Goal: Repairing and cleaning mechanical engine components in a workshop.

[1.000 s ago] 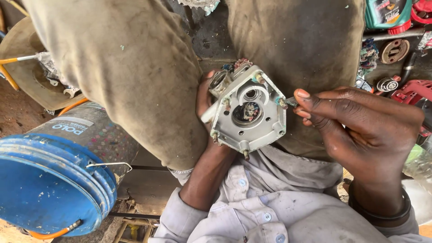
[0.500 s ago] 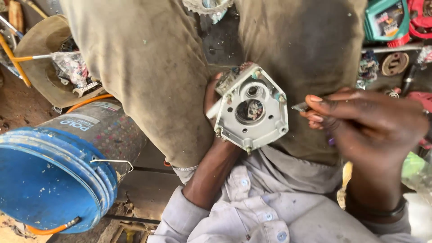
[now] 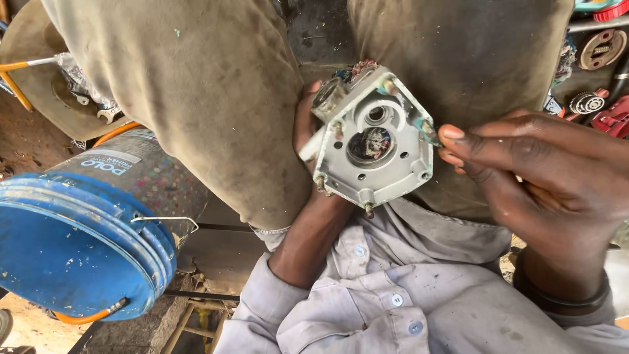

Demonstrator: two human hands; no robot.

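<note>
The left hand (image 3: 304, 124) grips a grey metal housing (image 3: 373, 141) from behind, fingers wrapped around its far edge, and holds it up in front of the lap between the two trouser legs (image 3: 196, 98). The housing faces the camera, with a round opening in the middle showing something dark and dirty inside, and studs sticking out at its corners. The right hand (image 3: 524, 177) is pinched, thumb and fingertips (image 3: 452, 134) closed on a small part at the housing's right edge, which looks like a stud or screw (image 3: 427, 128); I cannot tell exactly what it is.

The housing is held in the air by one hand only, so a hard twist from the right could turn it in the grip or knock it loose. The small part could slip from the fingertips and fall into the folds of the grey shirt (image 3: 393, 295) or down beside the blue bucket (image 3: 78, 242), where it would be hard to find
</note>
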